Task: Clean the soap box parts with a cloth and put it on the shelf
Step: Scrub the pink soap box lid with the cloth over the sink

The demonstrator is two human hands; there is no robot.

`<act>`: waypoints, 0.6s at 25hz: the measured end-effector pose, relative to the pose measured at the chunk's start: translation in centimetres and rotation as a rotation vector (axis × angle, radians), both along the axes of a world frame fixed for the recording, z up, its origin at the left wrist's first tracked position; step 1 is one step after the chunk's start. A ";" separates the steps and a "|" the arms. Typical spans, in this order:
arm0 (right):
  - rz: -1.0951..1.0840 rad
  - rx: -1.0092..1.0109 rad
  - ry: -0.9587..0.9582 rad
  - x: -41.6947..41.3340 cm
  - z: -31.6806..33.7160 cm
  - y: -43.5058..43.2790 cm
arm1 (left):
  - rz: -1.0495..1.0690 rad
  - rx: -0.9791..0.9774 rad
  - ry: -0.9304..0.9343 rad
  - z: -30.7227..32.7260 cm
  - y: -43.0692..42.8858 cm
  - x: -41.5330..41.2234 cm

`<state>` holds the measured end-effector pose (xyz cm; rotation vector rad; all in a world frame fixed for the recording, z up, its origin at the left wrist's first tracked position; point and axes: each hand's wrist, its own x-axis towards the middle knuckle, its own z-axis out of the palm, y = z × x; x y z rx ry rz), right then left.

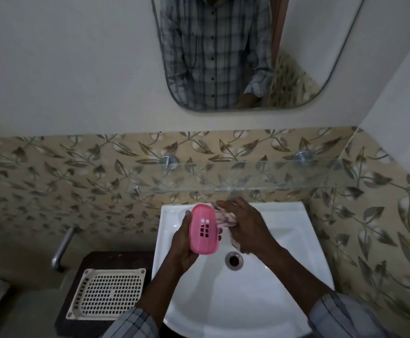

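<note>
Over the white sink [284, 284], my left hand [183, 245] holds a pink soap box part [202, 229], an oval piece with square drain holes in its middle, tilted upright. My right hand [244, 228] is closed on a crumpled pink-and-white cloth [224, 219], pressed against the right edge of the pink part. Most of the cloth is hidden under my fingers. A glass shelf [260, 174] on two metal pegs runs along the tiled wall just above the sink, with nothing on it.
A white perforated tray [106, 292] lies on a dark surface left of the sink. A metal pipe handle [62, 247] sticks out of the wall at the left. A mirror [321, 45] hangs above the shelf. The sink drain [234, 260] sits below my hands.
</note>
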<state>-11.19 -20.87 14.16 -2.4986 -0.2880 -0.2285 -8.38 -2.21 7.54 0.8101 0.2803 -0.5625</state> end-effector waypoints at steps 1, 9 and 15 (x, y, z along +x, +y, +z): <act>0.009 -0.013 -0.016 0.4 0.2 1.1 | 0.007 0.022 -0.022 0.2 -0.5 0.1; -0.155 0.201 0.386 -1.1 -3.1 3.5 | 0.054 0.008 0.073 -0.1 -1.7 1.3; -0.021 0.481 0.279 -2.0 -3.1 2.0 | 0.071 0.007 0.090 -0.7 -1.6 1.8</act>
